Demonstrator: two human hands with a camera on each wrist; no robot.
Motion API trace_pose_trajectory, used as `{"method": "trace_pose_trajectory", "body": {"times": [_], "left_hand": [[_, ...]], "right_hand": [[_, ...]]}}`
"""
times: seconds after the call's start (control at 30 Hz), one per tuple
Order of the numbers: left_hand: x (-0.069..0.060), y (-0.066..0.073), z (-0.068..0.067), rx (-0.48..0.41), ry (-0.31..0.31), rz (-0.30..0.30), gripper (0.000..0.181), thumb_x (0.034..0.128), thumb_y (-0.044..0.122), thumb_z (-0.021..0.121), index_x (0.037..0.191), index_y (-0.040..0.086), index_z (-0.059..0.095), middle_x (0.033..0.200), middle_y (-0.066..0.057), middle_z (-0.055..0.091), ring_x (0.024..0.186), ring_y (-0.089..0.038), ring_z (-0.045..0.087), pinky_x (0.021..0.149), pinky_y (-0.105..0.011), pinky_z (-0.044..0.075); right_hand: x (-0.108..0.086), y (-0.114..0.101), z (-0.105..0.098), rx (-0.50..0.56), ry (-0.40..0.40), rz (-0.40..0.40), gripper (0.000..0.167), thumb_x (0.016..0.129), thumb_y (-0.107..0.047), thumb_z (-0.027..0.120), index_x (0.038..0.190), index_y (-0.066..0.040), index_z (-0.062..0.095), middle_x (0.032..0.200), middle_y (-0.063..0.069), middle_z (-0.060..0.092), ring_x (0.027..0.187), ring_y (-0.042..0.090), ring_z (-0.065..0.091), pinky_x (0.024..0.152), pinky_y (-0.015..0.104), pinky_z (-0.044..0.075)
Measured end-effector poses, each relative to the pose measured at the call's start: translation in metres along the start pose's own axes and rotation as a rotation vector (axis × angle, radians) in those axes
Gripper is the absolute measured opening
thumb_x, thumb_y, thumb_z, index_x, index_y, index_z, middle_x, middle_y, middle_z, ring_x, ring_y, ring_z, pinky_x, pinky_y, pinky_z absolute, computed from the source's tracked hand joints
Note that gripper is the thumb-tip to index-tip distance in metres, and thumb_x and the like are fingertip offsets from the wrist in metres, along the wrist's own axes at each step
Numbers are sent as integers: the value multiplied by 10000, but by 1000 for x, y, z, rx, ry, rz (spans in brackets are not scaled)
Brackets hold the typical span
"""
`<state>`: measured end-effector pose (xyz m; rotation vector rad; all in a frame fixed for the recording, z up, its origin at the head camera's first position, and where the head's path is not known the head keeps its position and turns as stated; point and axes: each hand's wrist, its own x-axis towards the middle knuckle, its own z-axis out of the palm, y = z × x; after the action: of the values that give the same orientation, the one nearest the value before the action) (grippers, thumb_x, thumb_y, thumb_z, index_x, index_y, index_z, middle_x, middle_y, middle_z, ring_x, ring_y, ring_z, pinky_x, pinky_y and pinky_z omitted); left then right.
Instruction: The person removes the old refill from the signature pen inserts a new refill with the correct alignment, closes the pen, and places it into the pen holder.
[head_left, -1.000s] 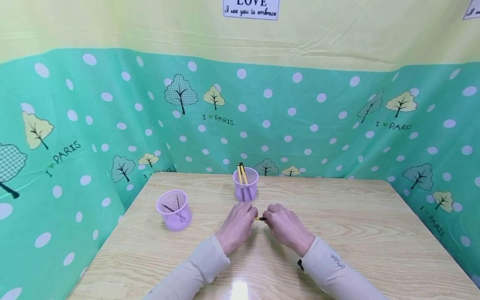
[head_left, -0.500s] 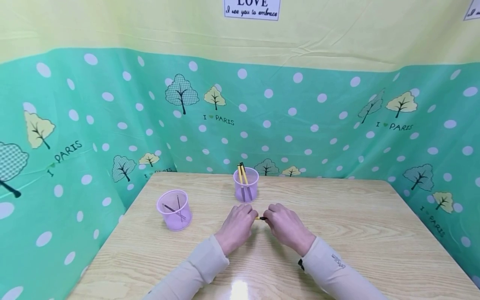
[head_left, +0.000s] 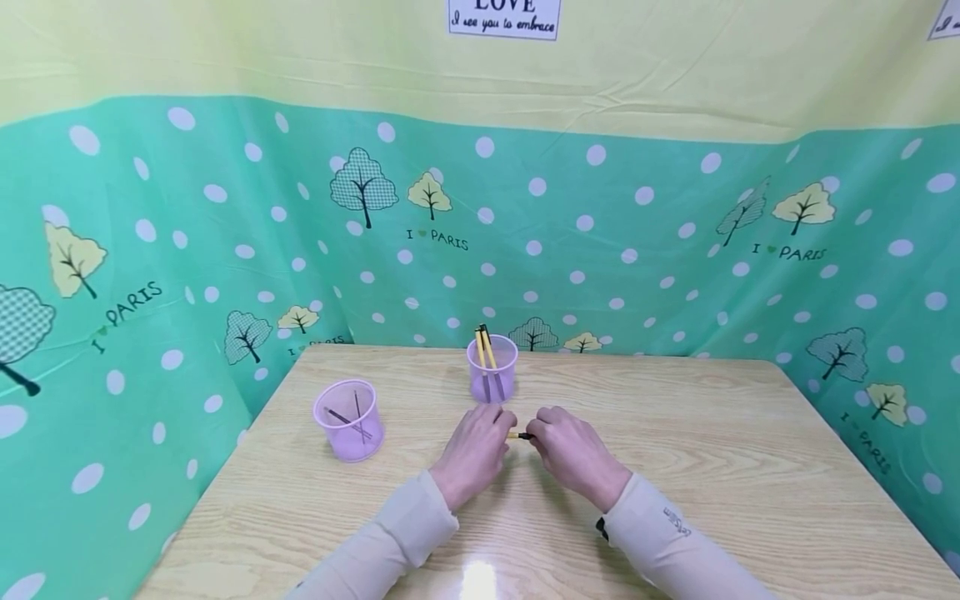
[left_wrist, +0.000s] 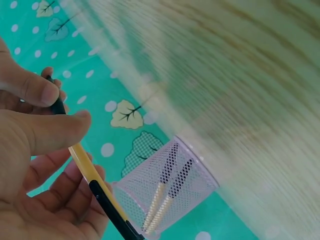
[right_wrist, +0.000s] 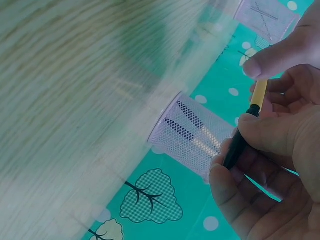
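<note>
A yellow pen [head_left: 513, 436] with black ends and a black clip lies across both hands, just above the table in the head view. My left hand [head_left: 474, 450] holds the yellow barrel [left_wrist: 82, 162] between thumb and fingers; its lower fingers are loosely bent behind the pen in the left wrist view. My right hand [head_left: 576, 454] pinches the black end [right_wrist: 239, 146] between thumb and fingertips. Just beyond the hands stands a lilac mesh pen cup [head_left: 492, 379] with two yellow-and-black pens [head_left: 485, 347] upright in it.
On the left of the wooden table [head_left: 712, 450] stands another lilac mesh cup [head_left: 348, 423], with a few thin dark sticks [head_left: 356, 421] leaning inside. A green and yellow patterned cloth [head_left: 585, 192] hangs behind the table and along its sides.
Both hands stay in nearly the same place on the pen. The left hand's fingers shift slightly, and a little more of the yellow barrel shows between the hands than half a second ago.
</note>
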<state>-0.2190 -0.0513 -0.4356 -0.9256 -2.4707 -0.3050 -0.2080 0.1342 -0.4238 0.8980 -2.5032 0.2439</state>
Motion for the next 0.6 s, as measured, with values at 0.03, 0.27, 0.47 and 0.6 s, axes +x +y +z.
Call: {"method": "trace_pose_trajectory", "body": {"times": [0.03,0.27,0.47,0.6], "left_hand": [[0,0,0,0,8,0,323,715,74,788,990,98,622,895,1,543,826,-161,530,714,-292,463],[2,0,0,4,43,11,238,722,5,749,882,120,615,822,20,524,753,-142,503,660,-269,438],[2,0,0,9,37,22,230,707,-26,731,856,116,628,803,25,521,742,-136,501,645,-261,438],[1,0,-1,13,23,32,230,700,-48,708,845,113,630,785,26,506,736,-140,499,637,-263,435]], "right_hand": [[0,0,0,2,0,1,82,784,-84,754,830,-119,698,752,-57,552,677,109,511,559,237,492],[1,-1,-1,7,-10,3,79,785,-85,753,821,-125,695,746,-66,540,676,103,500,556,233,486],[1,-2,-2,4,-4,5,84,781,-84,757,812,-125,690,735,-66,530,669,105,496,543,233,481],[1,-2,-1,-6,-4,2,76,785,-88,756,813,-120,692,735,-64,528,669,104,496,544,234,485]]}}
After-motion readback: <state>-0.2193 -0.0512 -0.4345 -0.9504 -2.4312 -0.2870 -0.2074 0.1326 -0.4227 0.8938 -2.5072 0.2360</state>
